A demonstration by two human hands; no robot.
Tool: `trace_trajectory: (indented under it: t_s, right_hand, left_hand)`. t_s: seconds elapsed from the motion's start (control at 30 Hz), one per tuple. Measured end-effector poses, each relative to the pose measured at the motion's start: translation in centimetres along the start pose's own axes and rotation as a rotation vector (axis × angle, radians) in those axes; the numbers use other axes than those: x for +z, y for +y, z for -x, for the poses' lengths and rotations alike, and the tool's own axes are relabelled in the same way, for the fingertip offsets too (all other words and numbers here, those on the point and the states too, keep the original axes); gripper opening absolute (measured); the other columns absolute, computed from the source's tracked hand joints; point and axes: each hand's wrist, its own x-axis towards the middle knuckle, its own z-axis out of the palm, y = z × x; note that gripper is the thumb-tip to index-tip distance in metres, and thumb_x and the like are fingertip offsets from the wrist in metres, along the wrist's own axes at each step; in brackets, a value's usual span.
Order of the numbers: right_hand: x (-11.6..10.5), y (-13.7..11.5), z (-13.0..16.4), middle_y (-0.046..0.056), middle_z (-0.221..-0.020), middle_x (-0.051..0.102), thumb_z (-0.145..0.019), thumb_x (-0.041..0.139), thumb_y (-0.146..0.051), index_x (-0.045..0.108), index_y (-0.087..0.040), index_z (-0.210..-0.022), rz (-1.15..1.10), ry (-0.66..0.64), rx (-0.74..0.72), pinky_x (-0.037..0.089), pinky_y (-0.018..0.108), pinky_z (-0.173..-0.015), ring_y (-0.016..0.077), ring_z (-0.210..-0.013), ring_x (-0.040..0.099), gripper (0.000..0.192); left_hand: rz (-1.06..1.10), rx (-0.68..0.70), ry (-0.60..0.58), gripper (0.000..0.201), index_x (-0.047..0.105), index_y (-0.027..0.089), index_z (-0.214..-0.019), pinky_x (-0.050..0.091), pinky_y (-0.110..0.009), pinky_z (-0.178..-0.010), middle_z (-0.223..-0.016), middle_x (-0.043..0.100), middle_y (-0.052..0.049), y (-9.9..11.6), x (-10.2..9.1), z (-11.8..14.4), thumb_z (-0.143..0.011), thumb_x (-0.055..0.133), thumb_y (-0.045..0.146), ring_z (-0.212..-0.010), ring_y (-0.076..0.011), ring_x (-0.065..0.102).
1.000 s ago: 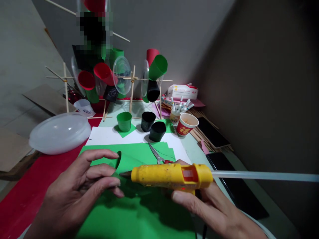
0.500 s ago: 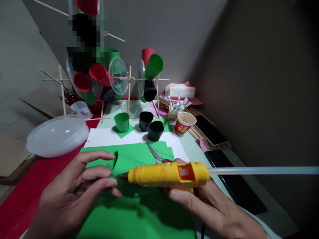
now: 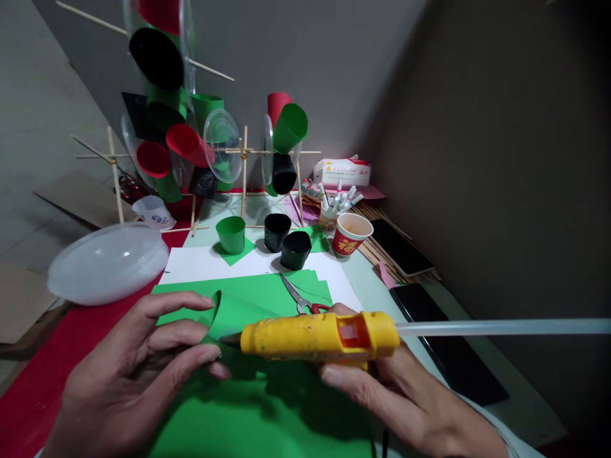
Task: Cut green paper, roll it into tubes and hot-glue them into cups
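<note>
Now | L hand [image 3: 138,375] fingers pinch green paper cone [image 3: 224,315]; R hand [image 3: 410,407] grips glue gun [image 3: 317,337] | cup [image 3: 330,216]: pens

Scissors [image 3: 298,298] lie before a green cup [image 3: 231,234] and black cups [image 3: 277,231].

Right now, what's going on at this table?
A person is gluing paper. The left hand holds a curled piece of green paper, and the right hand holds a yellow glue gun with its nozzle at the paper's edge; a clear glue stick juts from the back. Scissors lie on green sheets beyond, and further back stand small green and black paper cups and a stick frame carrying more cups.
</note>
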Motion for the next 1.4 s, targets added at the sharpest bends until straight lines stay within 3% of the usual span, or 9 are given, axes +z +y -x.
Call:
trace_trajectory:
  t_s: [0.2,0.47,0.63,0.8,0.93,1.1,1.3,1.4]
  right_hand:
    - [0.1,0.0,0.0,0.006,-0.110,0.081,-0.100,0.062,-0.046,0.082,-0.029,-0.117,0.006,0.014,0.003,0.056,0.042,-0.110,0.0332,-0.116,0.072,0.032]
    - [0.1,0.2,0.2,0.004,-0.121,0.080,-0.101,0.061,-0.046,0.078,-0.029,-0.128,0.012,-0.006,0.005,0.050,0.044,-0.116,0.0340,-0.123,0.070,0.036]
    - [0.2,0.0,0.2,0.005,-0.115,0.081,-0.100,0.062,-0.045,0.081,-0.028,-0.123,-0.016,0.030,0.022,0.053,0.043,-0.113,0.0330,-0.120,0.071,0.034]
    - [0.2,0.1,0.3,0.007,-0.115,0.080,-0.100,0.062,-0.045,0.081,-0.029,-0.122,-0.002,0.035,0.015,0.053,0.045,-0.112,0.0336,-0.114,0.073,0.033]
    - [-0.2,0.0,0.1,0.005,-0.113,0.081,-0.101,0.061,-0.042,0.080,-0.026,-0.121,-0.006,0.002,-0.005,0.052,0.039,-0.114,0.0303,-0.115,0.072,0.032]
    - [-0.4,-0.1,-0.2,0.003,-0.111,0.080,-0.104,0.060,-0.035,0.078,-0.024,-0.123,-0.026,-0.014,-0.079,0.059,0.029,-0.099,0.0234,-0.102,0.074,0.029]
    - [-0.2,0.0,-0.2,0.005,-0.109,0.080,-0.103,0.061,-0.034,0.078,-0.023,-0.119,-0.027,0.029,-0.111,0.058,0.028,-0.097,0.0231,-0.102,0.074,0.026]
    - [-0.1,0.1,-0.3,0.005,-0.103,0.080,-0.102,0.061,-0.037,0.079,-0.021,-0.116,-0.021,0.009,-0.143,0.059,0.028,-0.096,0.0232,-0.098,0.074,0.027]
  left_hand:
    - [-0.020,0.041,0.003,0.028,0.067,0.042,-0.104,0.062,-0.011,-0.065,-0.070,0.075,0.016,-0.2,-0.1,-0.1,-0.082,0.074,0.026,-0.055,-0.0088,0.076]
    - [0.008,-0.048,0.053,0.028,0.065,0.040,-0.097,0.062,-0.011,-0.062,-0.072,0.075,0.017,-0.3,-0.3,-0.3,-0.075,0.079,0.030,-0.052,-0.0092,0.075]
    - [-0.037,-0.013,0.027,0.030,0.061,0.041,-0.096,0.066,-0.018,-0.059,-0.073,0.075,0.016,-0.8,-0.7,-0.4,-0.074,0.076,0.026,-0.053,-0.0140,0.077]
    - [-0.040,-0.006,0.040,0.028,0.063,0.038,-0.098,0.064,-0.015,-0.061,-0.074,0.075,0.015,-0.5,-0.6,-0.4,-0.079,0.077,0.025,-0.054,-0.0122,0.077]
    - [-0.027,-0.014,0.046,0.029,0.063,0.036,-0.099,0.065,-0.017,-0.060,-0.073,0.075,0.013,-0.4,-0.7,-0.4,-0.077,0.078,0.024,-0.053,-0.0141,0.077]
    - [0.020,-0.009,0.074,0.029,0.072,0.038,-0.099,0.069,-0.026,-0.056,-0.074,0.076,0.007,-0.6,-1.0,-0.6,-0.073,0.084,0.037,-0.053,-0.0211,0.078]
    - [-0.008,0.016,0.080,0.035,0.070,0.044,-0.095,0.065,-0.018,-0.052,-0.071,0.075,0.012,-0.6,-1.1,-0.9,-0.065,0.078,0.026,-0.047,-0.0164,0.075]
    - [0.054,-0.024,0.105,0.037,0.068,0.040,-0.092,0.066,-0.021,-0.052,-0.071,0.075,0.011,-0.7,-1.1,-0.9,-0.061,0.088,0.030,-0.048,-0.0183,0.076]
